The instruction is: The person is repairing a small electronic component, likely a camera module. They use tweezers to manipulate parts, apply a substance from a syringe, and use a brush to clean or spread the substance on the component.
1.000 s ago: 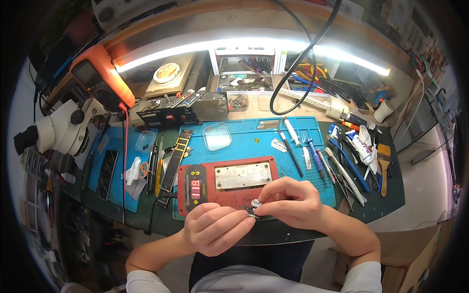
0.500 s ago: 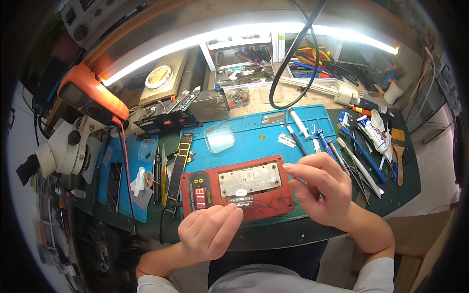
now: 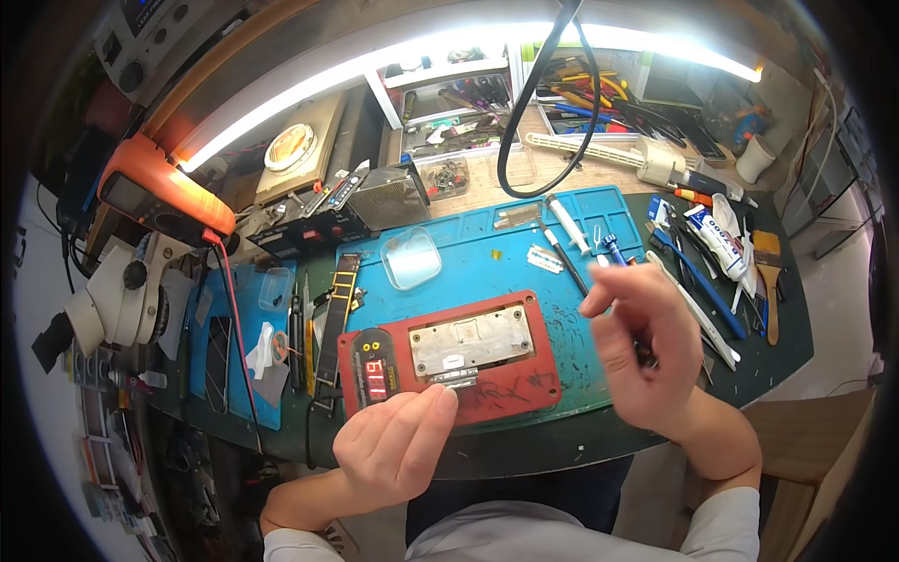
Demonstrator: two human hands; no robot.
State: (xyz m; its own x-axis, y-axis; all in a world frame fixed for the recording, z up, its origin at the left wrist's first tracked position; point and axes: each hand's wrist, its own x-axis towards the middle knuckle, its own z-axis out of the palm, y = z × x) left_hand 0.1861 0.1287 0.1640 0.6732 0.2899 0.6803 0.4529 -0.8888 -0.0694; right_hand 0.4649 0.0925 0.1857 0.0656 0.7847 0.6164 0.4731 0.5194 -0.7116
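Observation:
A red heating plate unit [image 3: 548, 386] lies on the blue mat in front of me, with a lit red digital display [image 3: 375, 378] at its left and a silver metal plate [image 3: 473, 339] in its middle. My left hand [image 3: 395, 445] is closed in a pinch at the unit's front edge. Just beyond those fingertips sits a small dark and silver strip [image 3: 456, 377]; whether they grip it is hidden. A small white piece [image 3: 453, 361] lies at the plate's lower edge. My right hand [image 3: 646, 351] hovers right of the unit, its thumb and index finger apart, above pens and tools.
An orange multimeter [image 3: 164, 192] and a white microscope [image 3: 117, 300] stand at the left. A clear plastic box [image 3: 410, 259] and a syringe [image 3: 567, 225] lie on the mat. Brushes, including a wooden one [image 3: 768, 281], lie at the right. A black cable loop [image 3: 504, 155] hangs overhead.
My right hand has moved right, from the heating unit's right corner to above the tools. My left hand stays pinched at the unit's front. The view has shifted slightly.

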